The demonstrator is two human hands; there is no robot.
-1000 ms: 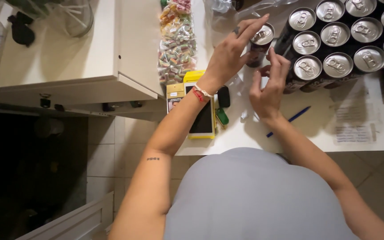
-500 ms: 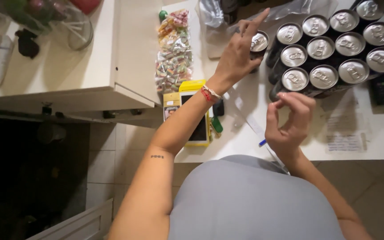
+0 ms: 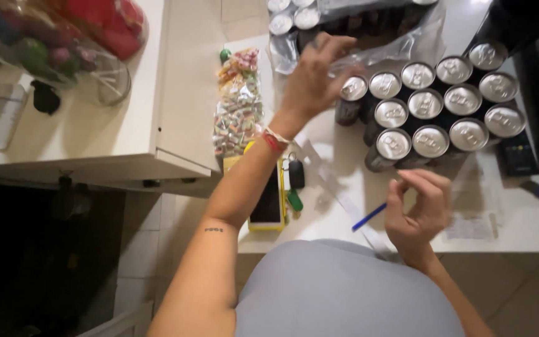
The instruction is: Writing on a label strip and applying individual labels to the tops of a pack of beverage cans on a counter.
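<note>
We see the left hand (image 3: 312, 76) reaching over the white counter (image 3: 338, 187), fingers spread and loose, hovering at the end can (image 3: 351, 98) of the dark can cluster (image 3: 435, 109); whether the fingertips touch that can we cannot tell. The cluster sits toward the counter's right side, silver tops up, three rows packed tight. Behind the hand, at the far edge, lies a torn clear plastic wrap (image 3: 400, 37) with more cans (image 3: 294, 19) in it.

The right hand (image 3: 418, 209) hangs above the near edge, fingers curled, thumb and fingertips pinched together; we cannot tell if anything is in the pinch. A blue pen (image 3: 369, 216) lies just beside it on the counter, and a paper slip (image 3: 472, 226) rests to its right.

Under the left forearm: a phone in a yellow case (image 3: 268, 206), a car key with a green tag (image 3: 294, 184), a bag of wrapped candies (image 3: 238, 103) along the counter's left edge. A dark calculator-like device (image 3: 517, 156) sits near the right edge, close to the cans. On the left, a separate white surface (image 3: 94, 125) carries a clear jar (image 3: 63, 50) of coloured things.
</note>
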